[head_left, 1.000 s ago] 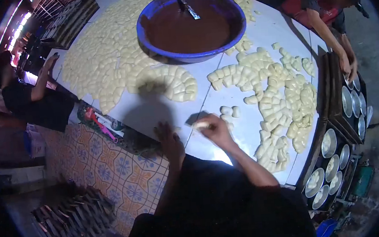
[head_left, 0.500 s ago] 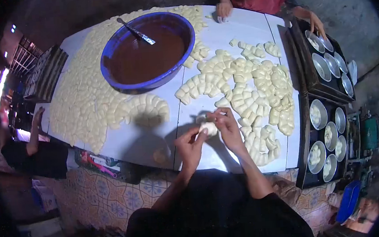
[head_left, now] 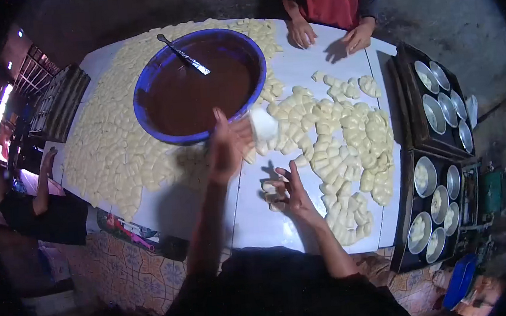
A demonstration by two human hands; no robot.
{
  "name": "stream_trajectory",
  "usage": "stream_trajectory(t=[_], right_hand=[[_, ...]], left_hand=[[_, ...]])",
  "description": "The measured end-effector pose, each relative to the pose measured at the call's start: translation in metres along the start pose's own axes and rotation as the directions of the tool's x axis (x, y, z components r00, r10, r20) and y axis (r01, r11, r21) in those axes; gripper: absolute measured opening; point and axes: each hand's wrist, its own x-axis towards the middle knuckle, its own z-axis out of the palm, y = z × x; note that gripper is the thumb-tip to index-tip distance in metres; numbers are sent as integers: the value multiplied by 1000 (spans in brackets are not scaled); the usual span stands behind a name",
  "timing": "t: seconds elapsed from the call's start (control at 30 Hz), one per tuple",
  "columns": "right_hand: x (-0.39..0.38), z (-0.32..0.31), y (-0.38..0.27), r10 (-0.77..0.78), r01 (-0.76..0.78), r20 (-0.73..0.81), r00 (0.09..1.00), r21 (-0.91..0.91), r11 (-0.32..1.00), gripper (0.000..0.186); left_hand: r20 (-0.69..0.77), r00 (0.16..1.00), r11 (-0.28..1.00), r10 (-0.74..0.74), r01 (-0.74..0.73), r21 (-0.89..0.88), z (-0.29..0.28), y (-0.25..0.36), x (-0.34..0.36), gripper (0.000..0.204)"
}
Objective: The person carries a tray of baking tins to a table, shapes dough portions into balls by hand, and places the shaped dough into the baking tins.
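Over the near right rim of the blue basin (head_left: 143, 116) of brown filling, my left hand (head_left: 231, 145) is raised with its fingers stretched out. A flattened white dough piece (head_left: 264, 124), smeared by motion, is at those fingertips and appears to be held by them. Low over the white table, my right hand (head_left: 296, 197) has its fingers apart. Small pale dough pieces (head_left: 274, 187) are against its fingers, which partly hide them. To its right lie joined rows of shaped dough (head_left: 339, 157).
A spoon (head_left: 182, 53) rests in the basin. Many dough pieces (head_left: 106, 146) cover the table's left side. Dark trays (head_left: 408, 205) with round metal tins stand at right. Across the table, a person's hands (head_left: 359, 37) are near its edge; another person (head_left: 36, 202) is at left.
My hands have parted from the dough they held together. The left rose toward the basin with a dough piece; the right stayed low. The person opposite moved a hand from the tins to the table.
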Motion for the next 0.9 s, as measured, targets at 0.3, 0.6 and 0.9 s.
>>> stream_trajectory(t=[0.3,0.6,0.9], right_hand=[[2,-23,56,108,32,-375,921,348,937,70],[10,-21,43,288,-32,-282,915,660,750,43],[-24,16,-10,-345,40,-223,912,-787,615,32]], left_hand=[[-313,948,339,-60,314,887,-52,48,114,86],[-101,967,944,-235,251,213,26,-45,-44,96],[2,983,690,181,-129,712,35,-76,-119,45]])
